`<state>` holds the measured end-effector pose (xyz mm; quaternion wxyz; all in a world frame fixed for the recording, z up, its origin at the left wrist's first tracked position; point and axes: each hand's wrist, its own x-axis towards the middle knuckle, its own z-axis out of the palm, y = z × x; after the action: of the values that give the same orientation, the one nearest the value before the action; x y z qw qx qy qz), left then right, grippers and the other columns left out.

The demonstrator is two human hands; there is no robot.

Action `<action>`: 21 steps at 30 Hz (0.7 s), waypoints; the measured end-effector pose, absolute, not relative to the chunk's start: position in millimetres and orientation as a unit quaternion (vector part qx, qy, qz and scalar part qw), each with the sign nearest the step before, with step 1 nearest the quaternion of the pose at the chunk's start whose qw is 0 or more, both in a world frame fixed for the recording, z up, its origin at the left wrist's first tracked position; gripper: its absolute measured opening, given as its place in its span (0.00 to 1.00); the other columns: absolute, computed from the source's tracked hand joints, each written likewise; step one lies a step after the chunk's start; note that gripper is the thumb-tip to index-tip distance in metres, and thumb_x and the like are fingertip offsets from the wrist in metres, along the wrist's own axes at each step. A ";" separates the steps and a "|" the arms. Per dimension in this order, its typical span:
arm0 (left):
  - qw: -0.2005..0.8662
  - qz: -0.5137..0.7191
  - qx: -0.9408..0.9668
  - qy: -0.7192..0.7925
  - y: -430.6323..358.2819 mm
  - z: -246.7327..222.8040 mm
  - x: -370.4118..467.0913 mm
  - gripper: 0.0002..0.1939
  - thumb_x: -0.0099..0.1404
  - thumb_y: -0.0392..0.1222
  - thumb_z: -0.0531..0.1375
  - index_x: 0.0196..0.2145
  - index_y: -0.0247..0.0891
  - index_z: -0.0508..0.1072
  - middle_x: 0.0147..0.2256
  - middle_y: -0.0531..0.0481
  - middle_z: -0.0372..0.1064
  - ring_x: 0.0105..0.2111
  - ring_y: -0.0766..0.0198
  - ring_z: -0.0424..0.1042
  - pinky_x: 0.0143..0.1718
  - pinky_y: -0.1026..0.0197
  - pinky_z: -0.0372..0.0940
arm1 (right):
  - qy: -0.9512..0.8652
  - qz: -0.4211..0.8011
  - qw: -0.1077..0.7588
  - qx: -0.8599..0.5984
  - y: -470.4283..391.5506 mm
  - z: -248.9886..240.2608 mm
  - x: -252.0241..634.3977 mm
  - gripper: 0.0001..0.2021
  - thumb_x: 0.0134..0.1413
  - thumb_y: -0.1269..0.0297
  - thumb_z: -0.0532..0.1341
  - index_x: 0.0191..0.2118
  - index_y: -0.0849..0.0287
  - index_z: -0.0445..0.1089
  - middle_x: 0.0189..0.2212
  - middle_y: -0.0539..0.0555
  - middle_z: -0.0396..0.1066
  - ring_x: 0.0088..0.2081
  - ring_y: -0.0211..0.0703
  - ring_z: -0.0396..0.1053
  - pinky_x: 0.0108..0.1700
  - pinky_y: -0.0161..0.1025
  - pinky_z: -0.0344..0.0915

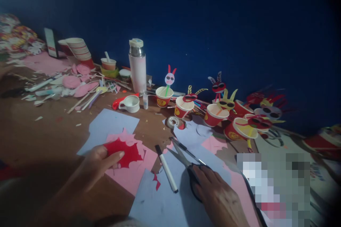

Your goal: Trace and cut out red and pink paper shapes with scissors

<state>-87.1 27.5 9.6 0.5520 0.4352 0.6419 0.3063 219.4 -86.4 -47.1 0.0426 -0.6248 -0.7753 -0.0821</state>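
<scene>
My left hand (102,165) pinches a piece of red paper (125,153) with scalloped, pointed edges between thumb and fingers. Beneath it lie pink paper (128,181) and pale blue paper (112,124). On the right, my right hand (215,191) is closed over the black handles of a pair of scissors (190,168). Their blades rest slightly apart, pointing away over the pale sheets. A white marker with a black cap (167,170) lies between my hands, with a small red paper scrap (156,181) to its left. A pen (189,150) lies beside the blades.
Red paper cups (183,108) with paper faces on sticks line the back right. A white flask (137,67), a small cup (130,103) and a tape roll (174,122) stand nearer the middle. Paper scraps (71,81), stacked cups (80,49) and a phone (51,42) occupy the left.
</scene>
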 end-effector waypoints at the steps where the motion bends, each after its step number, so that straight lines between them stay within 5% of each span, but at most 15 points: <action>1: 0.547 0.323 0.429 0.642 26.0 10.1 -86.1 0.09 0.48 0.45 0.64 0.25 0.37 0.76 0.20 0.52 0.73 0.22 0.63 0.69 0.23 0.65 0.63 | -0.776 -0.085 0.042 -0.624 -87.4 -49.1 219.2 0.17 0.55 0.74 0.53 0.51 0.57 0.62 0.39 0.57 0.73 0.36 0.48 0.72 0.32 0.39 0.65; 8: 0.576 0.370 0.389 0.617 23.1 5.0 -80.6 0.13 0.46 0.47 0.66 0.29 0.37 0.75 0.24 0.50 0.75 0.25 0.60 0.73 0.24 0.63 0.67 | -0.738 -0.080 0.052 -0.668 -92.4 -52.1 208.4 0.18 0.51 0.80 0.53 0.47 0.57 0.65 0.33 0.54 0.72 0.31 0.47 0.71 0.29 0.39 0.63; 14: 0.630 0.357 0.351 0.593 22.9 1.5 -87.1 0.13 0.45 0.46 0.69 0.27 0.39 0.73 0.22 0.54 0.74 0.23 0.61 0.71 0.22 0.65 0.65 | -0.730 -0.042 0.073 -0.679 -93.2 -32.1 200.7 0.14 0.53 0.74 0.58 0.46 0.56 0.64 0.36 0.54 0.72 0.35 0.47 0.70 0.33 0.40 0.63; 21: 0.650 0.323 0.384 0.571 17.7 -0.3 -83.0 0.15 0.50 0.50 0.66 0.30 0.37 0.73 0.22 0.52 0.74 0.22 0.61 0.71 0.23 0.63 0.65 | -0.707 -0.027 0.025 -0.707 -93.1 -32.2 193.7 0.20 0.44 0.75 0.66 0.45 0.56 0.65 0.31 0.51 0.71 0.33 0.48 0.69 0.31 0.40 0.63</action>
<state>-83.0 17.7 -0.3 0.6501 0.3835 0.5710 0.3228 193.7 -93.1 -32.2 0.0247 -0.7066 -0.7067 -0.0273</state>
